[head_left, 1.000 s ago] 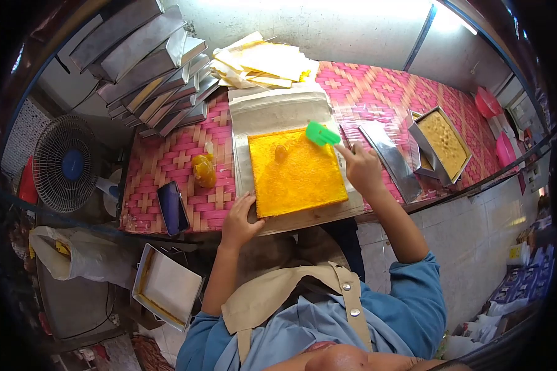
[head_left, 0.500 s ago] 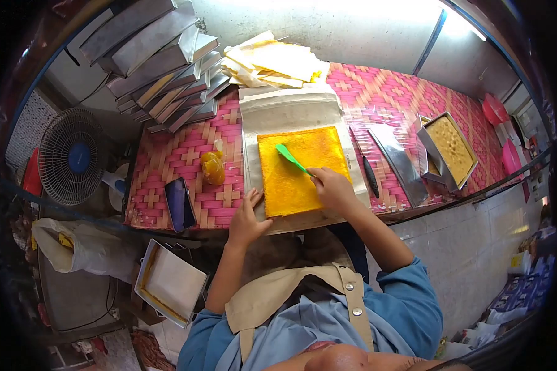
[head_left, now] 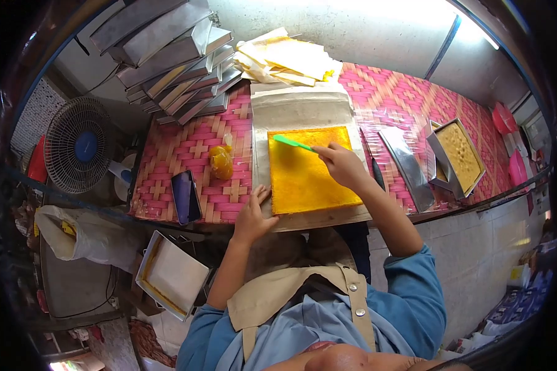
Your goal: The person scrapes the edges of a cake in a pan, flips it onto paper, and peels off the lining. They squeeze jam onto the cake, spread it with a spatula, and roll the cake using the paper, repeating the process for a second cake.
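the right hand [head_left: 343, 166] is closed around the handle of a green spatula [head_left: 291, 142], its blade over the far left part of a flat, square, orange-yellow cake [head_left: 315, 179]; whether the blade touches the surface i cannot tell. the left hand [head_left: 254, 213] is partly open and holds nothing, its fingers on the paper sheets [head_left: 303, 106] just beside the cake's left edge, its thumb close to the near left corner.

the cake lies flat on those sheets, on a worktop [head_left: 220, 207] with a pink woven pattern. right of the sheets is a dark-handled knife [head_left: 378, 175], then a flat metal strip [head_left: 407, 170], and farther right a tilted tin [head_left: 444, 162] filled with something light brown. on the left are a tied bag [head_left: 221, 164] of orange-yellow stuff and, nearer the edge, a phone [head_left: 186, 196]. at the back, stacked metal tins [head_left: 167, 62] stand left of a heap of yellow-stained papers [head_left: 291, 55]. a fan [head_left: 88, 148] stands left of the worktop.
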